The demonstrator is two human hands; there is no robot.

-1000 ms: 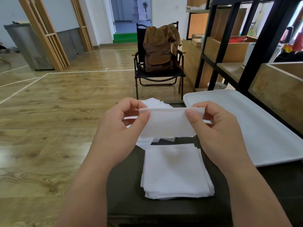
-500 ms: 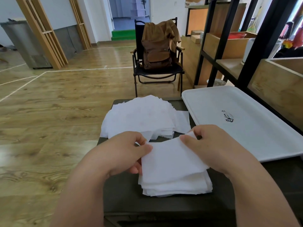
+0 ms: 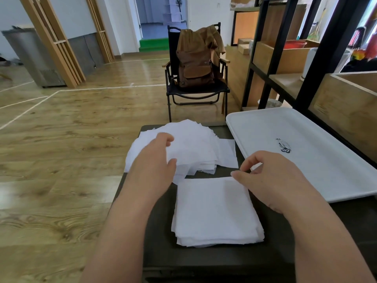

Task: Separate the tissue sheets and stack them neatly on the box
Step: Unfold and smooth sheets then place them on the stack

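Sheet held up between both hands a second ago now lies on top of the neat stack, lower centre of frame, on the dark box that serves as worktop. Right hand has let go: its fingers are loosely curled, holding nothing, thumb tip just at the stack's far right corner. Left hand has moved up to the loose fanned pile of tissue sheets at frame centre; whether it already pinches a sheet I cannot tell, fingertips blurred. White tray at right, bare apart from a small printed mark. Judgement: one separate-and-place cycle complete, next pick-up starting; the fanned pile is thick, so much remains.
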